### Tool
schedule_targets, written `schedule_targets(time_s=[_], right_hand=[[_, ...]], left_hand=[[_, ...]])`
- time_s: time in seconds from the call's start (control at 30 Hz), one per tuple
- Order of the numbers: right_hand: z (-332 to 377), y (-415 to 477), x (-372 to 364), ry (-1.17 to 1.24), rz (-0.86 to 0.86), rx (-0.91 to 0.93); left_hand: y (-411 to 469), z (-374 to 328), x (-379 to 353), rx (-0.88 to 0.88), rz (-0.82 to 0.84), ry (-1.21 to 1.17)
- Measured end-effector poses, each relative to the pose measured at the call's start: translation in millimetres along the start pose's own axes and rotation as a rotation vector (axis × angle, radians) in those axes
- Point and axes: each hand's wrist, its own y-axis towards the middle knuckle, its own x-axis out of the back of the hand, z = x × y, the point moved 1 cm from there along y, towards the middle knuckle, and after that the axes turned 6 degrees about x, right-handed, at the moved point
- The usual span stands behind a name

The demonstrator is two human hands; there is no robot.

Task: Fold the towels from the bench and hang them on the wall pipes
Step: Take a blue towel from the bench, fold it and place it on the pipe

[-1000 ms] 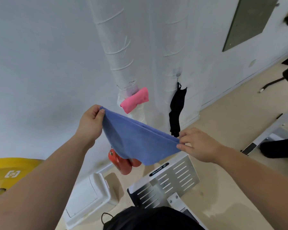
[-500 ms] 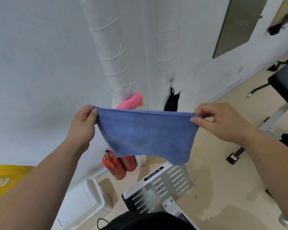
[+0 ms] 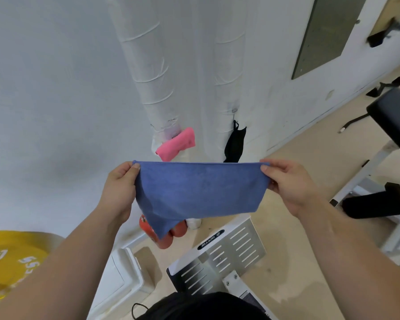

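A blue towel (image 3: 199, 190) hangs stretched flat in front of me, folded, with its top edge level. My left hand (image 3: 119, 190) pinches its upper left corner and my right hand (image 3: 286, 183) pinches its upper right corner. Behind it two white wrapped wall pipes (image 3: 148, 65) rise up the wall. A pink towel (image 3: 177, 144) hangs on the left pipe's lower end. A black cloth (image 3: 234, 144) hangs from a hook on the right pipe (image 3: 226, 65).
Red fire extinguishers (image 3: 166, 236) stand by the wall below the towel. A white slotted metal plate (image 3: 222, 257) and a white box (image 3: 125, 276) lie on the floor. A yellow weight plate (image 3: 12, 257) is at left. A black padded bench (image 3: 393, 116) stands at right.
My right hand has moved up and to the right, pulling the blue towel from a slack drape into a taut, level span. The view has shifted slightly rightward.
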Motion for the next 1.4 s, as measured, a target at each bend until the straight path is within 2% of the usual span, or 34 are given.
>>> schedule_targets(time_s=[0.07, 0.13, 0.23, 0.33, 0.43, 0.57, 0.63, 0.7, 0.8, 0.9, 1.13, 1.27, 1.4], right_hand=[[-15.4, -5.3, -4.3, 0.065, -0.04, -0.075], [-27.0, -10.5, -7.7, 0.08, -0.16, -0.087], [-34.1, -20.0, -15.6, 0.027, -0.351, -0.024], [-34.6, -30.5, -24.1, -0.031, -0.411, 0.046], [-31.1, -41.3, -34.2, -0.082, -0.346, 0.093], [-35.9, -57.0, -54.0, -0.148, -0.032, 0.085], [-39.2, -63.9, -60.9, -0.273, 0.12, 0.165], [-40.0, -68.3, -66.2, -0.386, 0.202, 0.255], [-33.3, -71.6, -73.8, -0.376, 0.286, 0.361], [-26.2, -69.3, -76.6, -0.367, 0.307, 0.455], [-16.8, -71.2, -75.6, -0.339, 0.318, 0.481], [-15.1, -70.4, -78.1, -0.35, 0.285, 0.499], [-12.0, -71.9, -74.9, -0.251, 0.276, 0.436]], left_hand=[[-7.5, 2.8, -1.3, 0.032, -0.031, -0.006], [-14.5, 7.6, -3.6, 0.05, -0.065, -0.01], [-24.5, 15.3, -10.7, 0.064, -0.081, -0.016], [-29.8, 25.4, -15.1, 0.086, -0.101, 0.006], [-33.8, 36.0, -19.0, 0.092, -0.099, 0.074], [-47.4, 39.2, -32.6, 0.094, -0.009, 0.099], [-59.5, 36.2, -43.7, 0.07, 0.08, 0.117], [-72.1, 31.2, -54.9, 0.005, 0.166, 0.157], [-85.1, 24.9, -67.4, -0.095, 0.238, 0.235], [-91.2, 20.7, -74.6, -0.131, 0.248, 0.242], [-80.4, 15.9, -75.1, -0.207, 0.112, 0.254], [-90.2, 10.9, -83.6, -0.184, 0.263, 0.219], [-95.5, 8.2, -86.0, -0.123, 0.301, 0.171]])
